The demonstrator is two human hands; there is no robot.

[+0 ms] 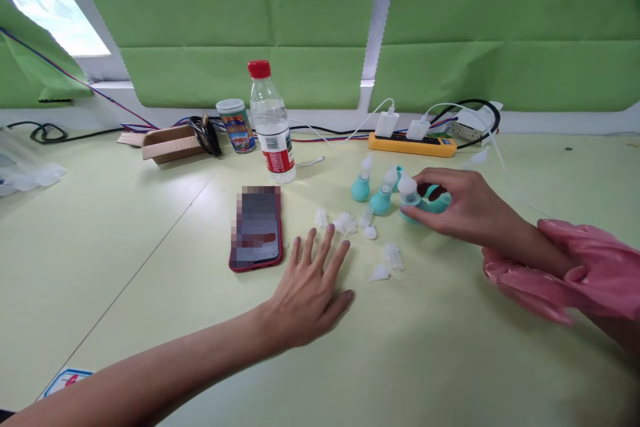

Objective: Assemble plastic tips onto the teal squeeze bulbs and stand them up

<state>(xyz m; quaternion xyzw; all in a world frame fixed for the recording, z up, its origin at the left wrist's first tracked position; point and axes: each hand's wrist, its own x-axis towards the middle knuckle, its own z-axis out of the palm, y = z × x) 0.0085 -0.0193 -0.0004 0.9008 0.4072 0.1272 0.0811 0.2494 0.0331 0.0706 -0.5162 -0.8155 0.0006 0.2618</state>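
My right hand [455, 203], at the right, has its thumb and fingers closed around a teal bulb aspirator [409, 197] with a white tip, standing upright on the table. Further teal rubber bulbs [436, 199] show partly behind those fingers. To the left stand two more aspirators with whitish tips, a nearer one [381, 202] and a farther one [360, 188]. My left hand [310, 287] lies flat on the table, fingers spread, holding nothing. Just beyond its fingertips are several small translucent pieces [345, 223]. A clear tube-shaped piece [393, 257] and a pointed white tip [380, 273] lie between my hands.
A phone in a red case [256, 230] lies left of my left hand. Behind it stand a red-capped water bottle [273, 130] and a can [237, 127]. An open cardboard box [173, 145] sits farther left. A yellow power strip [413, 145] with chargers and cables lies along the back.
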